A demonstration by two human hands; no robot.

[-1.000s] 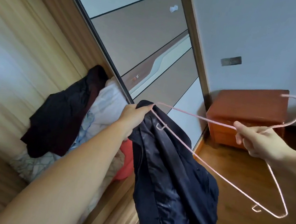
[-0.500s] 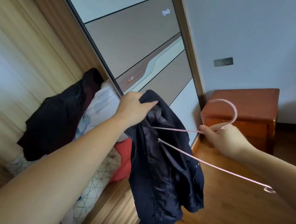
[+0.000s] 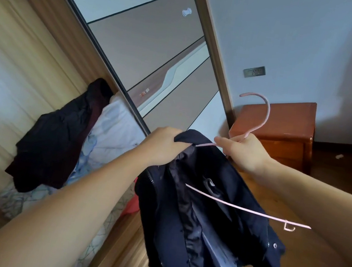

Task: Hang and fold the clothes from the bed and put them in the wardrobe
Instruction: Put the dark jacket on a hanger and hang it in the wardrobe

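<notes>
Head view, tilted, shows a person's two bare arms reaching forward over a bed and a wooden floor. Left hand (image 3: 164, 145) grips the collar of a dark navy jacket (image 3: 203, 217), fingers curled round the fabric, so the jacket hangs open with its shiny lining showing. Right hand (image 3: 242, 153) pinches the neck of a thin pink wire hanger (image 3: 248, 210), hook pointing up, one shoulder of the wire slipped under the collar and the other arm sticking out bare across the lining. The step in hand looks like threading the jacket onto the hanger, about half done. The next move likely calls for drawing the loose shoulder of the jacket over the bare wire arm, then carrying it to the wardrobe. Beside the left arm, more clothes wait on the bed (image 3: 110, 137): a dark maroon garment (image 3: 55, 142) lying on pale bedding, and something red (image 3: 132, 204) partly hidden behind the jacket. A mirrored sliding door (image 3: 150, 51) stands just past the bed, and a wooden nightstand (image 3: 285, 131) sits against the wall behind the right hand. The jacket's own drooping folds seem the main obstacle.
</notes>
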